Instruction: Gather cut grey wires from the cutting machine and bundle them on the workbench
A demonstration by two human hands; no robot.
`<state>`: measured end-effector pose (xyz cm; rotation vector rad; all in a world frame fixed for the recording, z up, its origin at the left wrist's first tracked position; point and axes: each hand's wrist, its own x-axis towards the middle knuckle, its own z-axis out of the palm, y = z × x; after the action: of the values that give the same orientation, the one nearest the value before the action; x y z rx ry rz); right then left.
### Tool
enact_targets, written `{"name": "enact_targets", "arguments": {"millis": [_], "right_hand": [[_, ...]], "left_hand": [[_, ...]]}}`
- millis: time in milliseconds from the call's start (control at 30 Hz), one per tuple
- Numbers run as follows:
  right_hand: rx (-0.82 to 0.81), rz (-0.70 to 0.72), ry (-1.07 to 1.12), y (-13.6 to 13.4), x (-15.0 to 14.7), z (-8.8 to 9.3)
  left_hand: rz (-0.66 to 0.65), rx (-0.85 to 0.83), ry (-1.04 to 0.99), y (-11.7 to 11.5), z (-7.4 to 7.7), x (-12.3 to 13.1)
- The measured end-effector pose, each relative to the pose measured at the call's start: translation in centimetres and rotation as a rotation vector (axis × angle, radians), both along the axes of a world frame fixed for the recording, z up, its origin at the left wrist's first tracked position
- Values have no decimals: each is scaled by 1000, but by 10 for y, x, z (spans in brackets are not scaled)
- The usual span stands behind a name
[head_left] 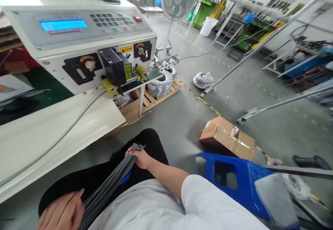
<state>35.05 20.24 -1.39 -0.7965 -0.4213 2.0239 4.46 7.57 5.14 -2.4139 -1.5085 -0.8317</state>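
Note:
My right hand [140, 157] is closed round a bundle of thin grey wires [110, 181] near its upper end, where the cut tips stick out past the fingers. The bundle slants down across my lap toward the lower left. Beside its lower part is my left hand [61, 211], somewhat blurred, with fingers stretched out over my dark-clad thigh and apparently not gripping the wires. The bundle's lower end runs out of the picture.
A wire-cutting machine [99, 44] with a lit display stands at the left. One grey wire [75, 122] emerges over its pale tray [104, 119]. Wire coils [160, 84] sit on a pallet behind. A cardboard box [226, 136] and blue plastic stool [244, 181] are at my right.

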Motion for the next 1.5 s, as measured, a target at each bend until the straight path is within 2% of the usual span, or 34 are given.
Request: {"name": "enact_targets", "arguments": {"millis": [100, 200, 267, 367, 467, 733, 800, 900, 967, 1033, 1133, 1267, 1333, 1400, 1500], "right_hand": [[-6, -3, -18, -2, 1, 2], [3, -9, -30, -2, 2, 4], [13, -6, -26, -2, 3, 5], [4, -8, -32, -3, 4, 8], [-9, 1, -47, -4, 4, 9], [-14, 22, -73, 0, 3, 7], [-6, 25, -72, 1, 3, 6], [-8, 20, -81, 1, 2, 4], [-16, 13, -88, 1, 1, 2], [-26, 3, -92, 0, 0, 1], [-48, -16, -108, 0, -2, -1], [-56, -20, -120, 0, -3, -1], [-58, -11, -112, 1, -2, -2], [-70, 2, -109, 1, -2, -3], [-74, 6, -106, 0, -2, -4]], "left_hand": [[84, 221, 108, 49, 53, 27], [327, 220, 52, 101, 95, 43], [429, 151, 2, 128, 110, 47], [486, 75, -47, 147, 116, 49], [495, 42, -45, 141, 111, 46], [519, -152, 76, 88, 104, 15], [523, -133, 79, 74, 103, 1], [507, 4, 53, 52, 98, -15], [442, 84, 43, 33, 91, -18], [335, 78, 71, 14, 79, -13], [184, -13, 101, -16, 53, 8], [147, -85, 33, -48, 11, 37], [150, -110, 10, -58, -5, 45], [149, -144, 5, -63, -14, 49], [170, -187, 8, -68, -17, 50]]}}
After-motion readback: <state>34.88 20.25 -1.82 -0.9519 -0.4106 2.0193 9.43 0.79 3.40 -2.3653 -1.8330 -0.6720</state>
